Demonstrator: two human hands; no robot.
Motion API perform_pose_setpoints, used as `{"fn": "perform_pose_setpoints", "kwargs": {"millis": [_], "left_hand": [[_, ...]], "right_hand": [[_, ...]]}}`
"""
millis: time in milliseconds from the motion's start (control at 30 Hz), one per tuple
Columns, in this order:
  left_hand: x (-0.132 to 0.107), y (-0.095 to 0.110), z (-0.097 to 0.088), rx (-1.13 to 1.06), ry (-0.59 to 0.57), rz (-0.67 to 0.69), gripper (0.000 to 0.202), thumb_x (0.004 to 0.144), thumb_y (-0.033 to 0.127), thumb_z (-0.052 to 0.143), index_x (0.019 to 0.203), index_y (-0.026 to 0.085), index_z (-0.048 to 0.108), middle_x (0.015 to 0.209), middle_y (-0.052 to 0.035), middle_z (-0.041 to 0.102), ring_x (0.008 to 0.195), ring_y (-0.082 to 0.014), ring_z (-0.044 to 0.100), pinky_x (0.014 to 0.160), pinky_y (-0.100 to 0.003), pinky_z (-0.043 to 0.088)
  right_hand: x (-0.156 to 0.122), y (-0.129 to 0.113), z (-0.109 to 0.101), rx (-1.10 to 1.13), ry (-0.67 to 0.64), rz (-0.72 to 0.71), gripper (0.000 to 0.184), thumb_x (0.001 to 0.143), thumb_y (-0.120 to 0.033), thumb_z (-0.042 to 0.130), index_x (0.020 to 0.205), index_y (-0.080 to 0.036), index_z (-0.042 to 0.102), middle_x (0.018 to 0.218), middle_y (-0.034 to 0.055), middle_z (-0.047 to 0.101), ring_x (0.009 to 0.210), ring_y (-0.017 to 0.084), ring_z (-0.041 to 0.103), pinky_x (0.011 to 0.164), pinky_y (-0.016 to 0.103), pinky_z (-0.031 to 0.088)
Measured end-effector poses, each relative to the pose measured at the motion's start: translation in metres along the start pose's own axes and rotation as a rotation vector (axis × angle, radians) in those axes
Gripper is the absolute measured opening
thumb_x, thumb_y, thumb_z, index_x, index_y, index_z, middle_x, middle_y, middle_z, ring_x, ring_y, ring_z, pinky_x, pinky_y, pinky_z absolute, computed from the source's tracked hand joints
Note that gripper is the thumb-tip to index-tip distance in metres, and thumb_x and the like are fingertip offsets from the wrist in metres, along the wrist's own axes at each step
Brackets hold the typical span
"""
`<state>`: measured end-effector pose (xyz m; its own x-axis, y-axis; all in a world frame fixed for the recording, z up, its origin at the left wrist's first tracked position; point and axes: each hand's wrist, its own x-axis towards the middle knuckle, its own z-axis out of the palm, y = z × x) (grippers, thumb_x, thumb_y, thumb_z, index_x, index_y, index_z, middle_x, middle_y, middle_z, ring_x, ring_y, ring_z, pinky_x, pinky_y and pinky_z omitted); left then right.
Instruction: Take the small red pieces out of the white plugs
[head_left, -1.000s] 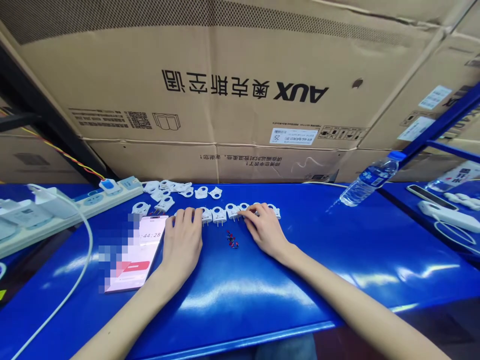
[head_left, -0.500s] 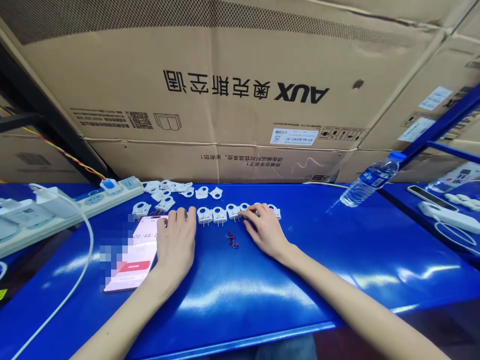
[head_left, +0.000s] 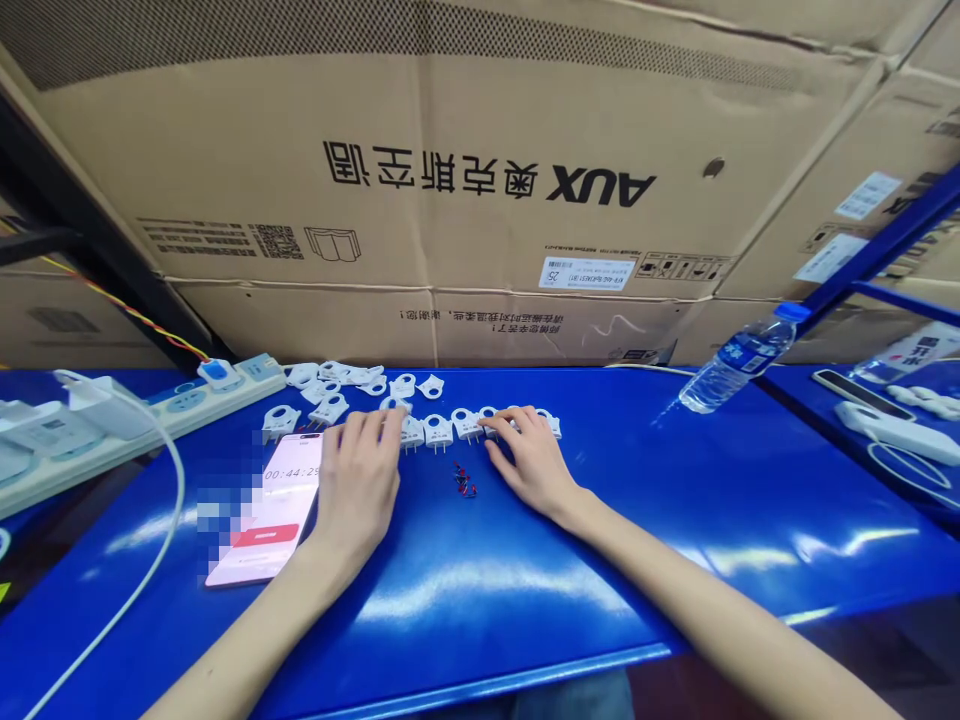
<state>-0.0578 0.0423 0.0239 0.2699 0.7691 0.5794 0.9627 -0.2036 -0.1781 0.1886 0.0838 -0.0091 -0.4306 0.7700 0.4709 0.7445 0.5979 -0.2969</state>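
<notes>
Right hand [head_left: 531,465] at plugs [head_left: 438,431], phone [head_left: 279,500] — 00:44:29, AUX carton [head_left: 450,95]

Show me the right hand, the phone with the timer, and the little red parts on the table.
Right hand [head_left: 531,466]: head view, on the back of the hand.
Phone [head_left: 280,503]: head view, on the screen below the timer digits.
Red parts [head_left: 463,486]: head view, within the small cluster.
</notes>
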Motion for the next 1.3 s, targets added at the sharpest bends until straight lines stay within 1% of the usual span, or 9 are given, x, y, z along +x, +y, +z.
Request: {"fn": "perform_pose_setpoints", "kwargs": {"millis": [100, 167, 333, 533, 667, 833, 967, 1167, 1300], "left_hand": [[0.0, 0.012, -0.002, -0.172, 0.173, 0.108, 0.033, 0.098, 0.003, 0.046, 0.124, 0.016, 0.062, 0.115, -0.0096, 0.076, 0.102, -0.0271, 0.067, 0.088, -0.04, 0.045], [-0.003, 0.021, -0.001, -0.245, 0.228, 0.193, 0.03, 0.099, 0.004, 0.049, 0.121, 0.015, 0.064, 0.115, -0.0092, 0.078, 0.102, -0.0254, 0.068, 0.089, -0.039, 0.045], [-0.011, 0.035, 0.004, -0.333, 0.236, 0.333, 0.023, 0.101, 0.007, 0.053, 0.116, 0.015, 0.068, 0.116, -0.0069, 0.08, 0.099, -0.0219, 0.07, 0.091, -0.037, 0.046], [-0.009, 0.033, 0.002, -0.383, 0.276, 0.392, 0.02, 0.101, 0.008, 0.054, 0.111, 0.016, 0.07, 0.118, -0.0056, 0.08, 0.096, -0.0194, 0.07, 0.089, -0.037, 0.046], [-0.007, 0.031, 0.001, -0.399, 0.282, 0.416, 0.019, 0.1, 0.007, 0.056, 0.108, 0.016, 0.07, 0.117, -0.0042, 0.081, 0.094, -0.0184, 0.071, 0.089, -0.036, 0.047], [-0.008, 0.031, 0.001, -0.402, 0.295, 0.449, 0.023, 0.099, 0.005, 0.055, 0.105, 0.02, 0.072, 0.115, -0.0035, 0.081, 0.095, -0.0174, 0.071, 0.09, -0.037, 0.046], [-0.007, 0.034, -0.001, -0.427, 0.298, 0.426, 0.019, 0.1, 0.007, 0.055, 0.105, 0.019, 0.069, 0.111, -0.0032, 0.081, 0.094, -0.0173, 0.072, 0.091, -0.036, 0.046], [-0.007, 0.04, -0.001, -0.547, 0.289, 0.261, 0.01, 0.097, 0.01, 0.061, 0.099, 0.019, 0.066, 0.094, -0.0035, 0.076, 0.088, -0.0165, 0.07, 0.086, -0.032, 0.047], [-0.008, 0.04, 0.004, -0.528, 0.219, 0.158, 0.005, 0.099, 0.016, 0.061, 0.099, 0.018, 0.065, 0.094, -0.004, 0.074, 0.09, -0.0187, 0.068, 0.083, -0.033, 0.046]], "right_hand": [[0.0, -0.002, -0.001, 0.082, 0.055, -0.008, 0.028, 0.106, -0.028, 0.056, 0.131, -0.02, 0.065, 0.12, 0.0111, 0.073, 0.111, 0.028, 0.063, 0.096, 0.045, 0.049], [0.0, -0.004, -0.003, 0.147, 0.107, -0.007, 0.025, 0.107, -0.029, 0.054, 0.127, -0.02, 0.066, 0.115, 0.0098, 0.075, 0.107, 0.027, 0.065, 0.095, 0.043, 0.049], [-0.001, -0.009, -0.004, 0.284, 0.156, -0.016, 0.021, 0.108, -0.028, 0.052, 0.11, -0.021, 0.072, 0.104, 0.0067, 0.078, 0.097, 0.022, 0.069, 0.091, 0.04, 0.05], [-0.001, -0.01, -0.003, 0.364, 0.114, 0.001, 0.022, 0.105, -0.034, 0.057, 0.092, -0.023, 0.071, 0.092, 0.0044, 0.078, 0.087, 0.022, 0.069, 0.086, 0.039, 0.051], [0.0, -0.01, -0.003, 0.389, 0.113, 0.008, 0.022, 0.103, -0.036, 0.059, 0.089, -0.023, 0.07, 0.087, 0.0033, 0.077, 0.083, 0.021, 0.068, 0.083, 0.038, 0.051], [0.0, -0.01, -0.003, 0.409, 0.118, 0.003, 0.021, 0.103, -0.038, 0.059, 0.095, -0.023, 0.071, 0.091, 0.0041, 0.077, 0.086, 0.021, 0.068, 0.084, 0.038, 0.051], [0.0, -0.011, -0.005, 0.423, 0.121, -0.008, 0.02, 0.104, -0.033, 0.059, 0.092, -0.023, 0.07, 0.09, 0.0031, 0.077, 0.086, 0.02, 0.069, 0.085, 0.038, 0.051], [0.0, -0.011, -0.005, 0.409, 0.129, 0.009, 0.022, 0.104, -0.03, 0.058, 0.086, -0.023, 0.069, 0.087, 0.0023, 0.077, 0.083, 0.02, 0.069, 0.083, 0.037, 0.052], [0.0, -0.011, -0.003, 0.396, 0.146, 0.027, 0.02, 0.103, -0.03, 0.06, 0.086, -0.024, 0.07, 0.086, 0.0018, 0.078, 0.082, 0.02, 0.07, 0.082, 0.036, 0.052]]}}
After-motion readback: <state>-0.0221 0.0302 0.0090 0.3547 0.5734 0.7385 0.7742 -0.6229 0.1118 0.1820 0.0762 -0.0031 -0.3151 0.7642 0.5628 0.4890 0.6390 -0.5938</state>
